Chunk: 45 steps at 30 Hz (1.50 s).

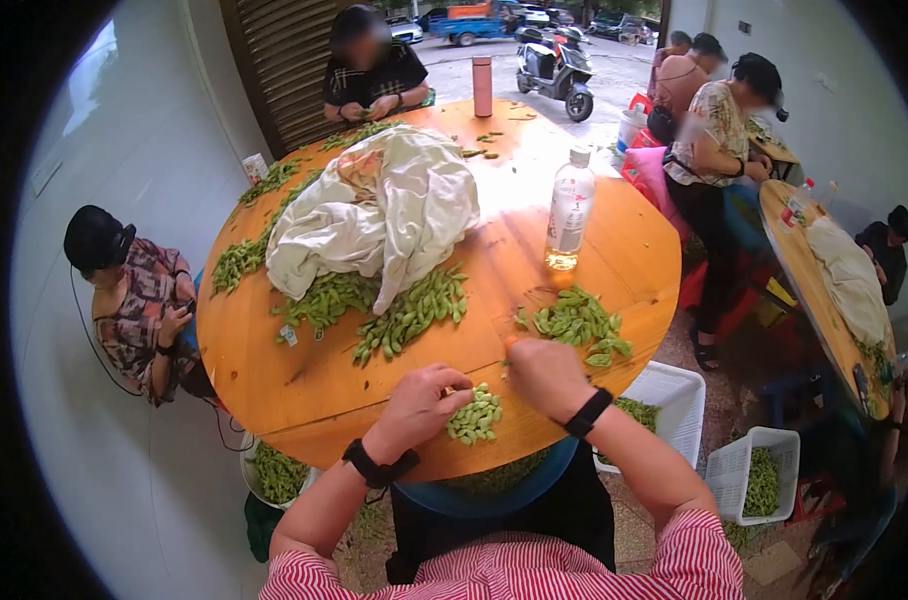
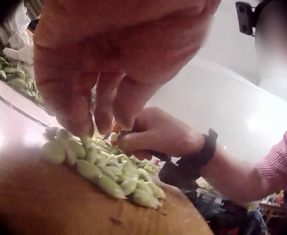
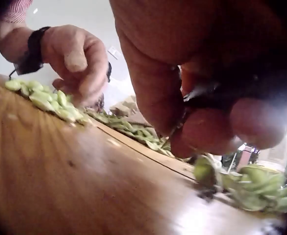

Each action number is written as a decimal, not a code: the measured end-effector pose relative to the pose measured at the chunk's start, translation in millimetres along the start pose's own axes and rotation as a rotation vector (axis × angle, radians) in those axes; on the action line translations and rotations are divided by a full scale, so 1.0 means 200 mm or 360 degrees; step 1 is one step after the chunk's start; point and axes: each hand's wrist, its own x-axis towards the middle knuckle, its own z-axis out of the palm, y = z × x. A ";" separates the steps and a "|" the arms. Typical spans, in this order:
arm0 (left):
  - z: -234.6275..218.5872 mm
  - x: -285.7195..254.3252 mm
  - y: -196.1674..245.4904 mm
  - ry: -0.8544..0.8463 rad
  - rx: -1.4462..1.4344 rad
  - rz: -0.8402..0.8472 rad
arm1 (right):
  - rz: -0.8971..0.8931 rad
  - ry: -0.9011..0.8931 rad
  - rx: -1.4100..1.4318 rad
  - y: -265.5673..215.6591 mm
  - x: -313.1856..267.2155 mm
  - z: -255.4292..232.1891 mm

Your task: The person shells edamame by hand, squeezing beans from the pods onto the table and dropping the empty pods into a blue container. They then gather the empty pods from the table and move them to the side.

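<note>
My left hand hangs over a small heap of pale green beans near the table's front edge. In the left wrist view its fingers point down, tips right at the beans. My right hand is just to the right, with its fingers curled around a small tool, orange and dark; its exact kind is mostly hidden by the hand. Close ahead of that hand lies a pile of green pods. A larger pod pile spreads farther left.
A crumpled white cloth covers much of the round wooden table. A clear bottle and a pink flask stand on it. Below are a blue basin and white baskets. Other people sit around.
</note>
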 end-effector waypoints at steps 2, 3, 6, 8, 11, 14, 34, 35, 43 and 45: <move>-0.02 0.00 -0.01 -0.0067 -0.0074 -0.0006 | 0.0078 -0.0050 -0.0235 0.05 0.01 -0.09; -0.02 0.01 -0.03 -0.0132 -0.0219 -0.0106 | 0.0084 -0.0001 -0.0300 0.10 0.00 -0.09; -0.07 0.12 -0.07 -0.0027 -0.0110 -0.0030 | 0.0139 0.0024 -0.0418 0.19 0.00 -0.12; -0.09 0.23 -0.10 0.0150 0.0146 0.0146 | 0.0177 0.0039 -0.0374 0.21 0.00 -0.11; -0.09 0.39 -0.18 0.0164 0.0447 0.0114 | 0.0232 0.0084 -0.0391 0.16 -0.02 -0.15; -0.03 0.48 -0.20 0.0221 0.0811 0.0054 | 0.0239 0.0165 -0.0316 0.08 -0.04 -0.14; 0.00 0.11 -0.01 -0.0022 -0.0980 -0.0581 | 0.0365 0.0001 0.1277 -0.03 -0.06 0.00; 0.02 0.09 0.01 -0.0034 -0.1040 -0.0584 | 0.0353 -0.0004 0.1395 -0.03 -0.07 0.01; 0.10 0.05 0.06 -0.0110 -0.1182 -0.0558 | 0.0299 -0.0071 0.1022 -0.04 -0.10 -0.02; 0.11 0.05 0.07 -0.0063 -0.1103 -0.0536 | 0.0234 -0.0047 0.0978 -0.07 -0.10 -0.05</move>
